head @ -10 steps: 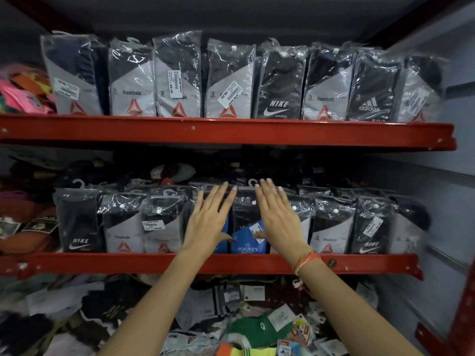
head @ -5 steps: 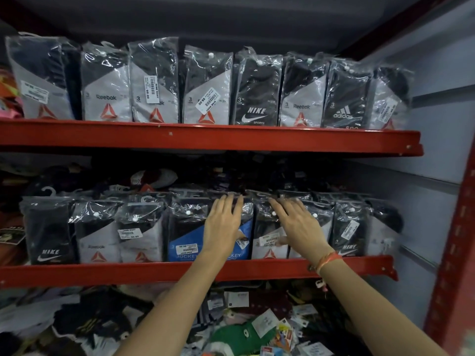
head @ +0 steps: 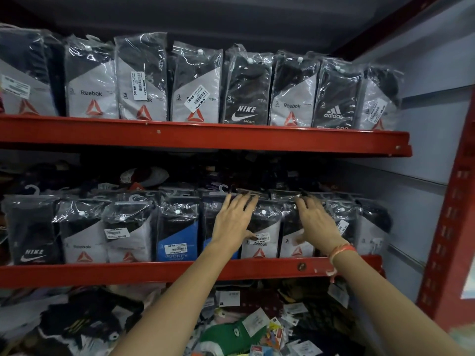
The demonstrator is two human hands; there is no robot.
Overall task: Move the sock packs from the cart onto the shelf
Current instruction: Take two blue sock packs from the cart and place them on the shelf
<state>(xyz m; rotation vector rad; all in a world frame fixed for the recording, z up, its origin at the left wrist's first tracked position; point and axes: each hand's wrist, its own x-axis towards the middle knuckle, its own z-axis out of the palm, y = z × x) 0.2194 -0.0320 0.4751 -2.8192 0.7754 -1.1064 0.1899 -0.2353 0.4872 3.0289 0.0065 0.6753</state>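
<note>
Both hands are reaching up to the lower red shelf (head: 154,272), and both are lying flat against the upright row of sock packs (head: 262,227) standing there. The left hand (head: 232,224) is resting with its fingers spread and pointing upward, its palm covering the face of a blue-fronted pack, its thumb lying across the grey Reebok pack (head: 261,249) just to its right. The right hand (head: 317,223) is also flat and spread, pressing on the next packs over; its fingertips are reaching the top edges of the plastic bags. Neither hand is gripping anything; they are pushing against the row. An orange wristband (head: 343,250) is sitting on the right wrist, just above the shelf's front lip.

Just left of the left hand, a blue Jockey pack (head: 177,242) is standing, then more Reebok packs, and a black Nike pack (head: 32,240) well off to the left. To the right of the right hand, a few more bagged packs are filling the row up to the wall.

Above both hands, the upper red shelf (head: 205,140) is carrying a second full row of packs, with a Nike pack (head: 246,98) almost straight above the left hand and an Adidas pack (head: 334,104) above the right one. Below the forearms, a loose heap of tagged clothing (head: 244,327) is lying, a green item among it.
</note>
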